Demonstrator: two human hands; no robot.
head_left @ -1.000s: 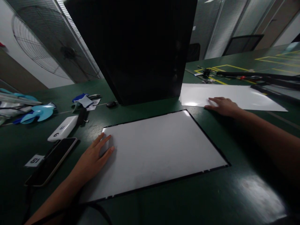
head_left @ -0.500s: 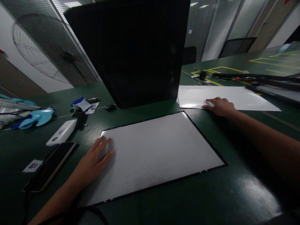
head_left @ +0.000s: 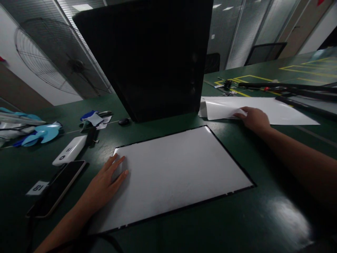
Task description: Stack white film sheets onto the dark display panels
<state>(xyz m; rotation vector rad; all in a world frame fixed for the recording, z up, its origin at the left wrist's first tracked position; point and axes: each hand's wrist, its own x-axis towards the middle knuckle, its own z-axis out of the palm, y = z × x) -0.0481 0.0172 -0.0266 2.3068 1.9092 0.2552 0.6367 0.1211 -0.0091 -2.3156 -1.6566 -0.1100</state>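
Observation:
A white panel with a thin black border (head_left: 171, 172) lies flat on the green table in front of me. My left hand (head_left: 105, 184) rests on its left edge, fingers spread. To the right, beyond the panel, is a stack of glossy white sheets (head_left: 284, 110). My right hand (head_left: 254, 119) pinches the near edge of the top sheet (head_left: 221, 107), which bends and curls up at its left part. More white sheet edges show beneath it at the left.
A large black board (head_left: 150, 59) stands upright behind the panel. At the left lie a phone (head_left: 56, 189), a white device (head_left: 70, 151), a numbered label (head_left: 37, 188) and a light-blue plastic piece (head_left: 43, 133). A small black mouse-like object (head_left: 123, 121) sits near the board. Long black bars (head_left: 289, 86) lie far right.
My right hand has gone from lying on the sheets to pinching the top one, moving slightly right. That sheet now buckles and lifts. My left hand stays on the panel.

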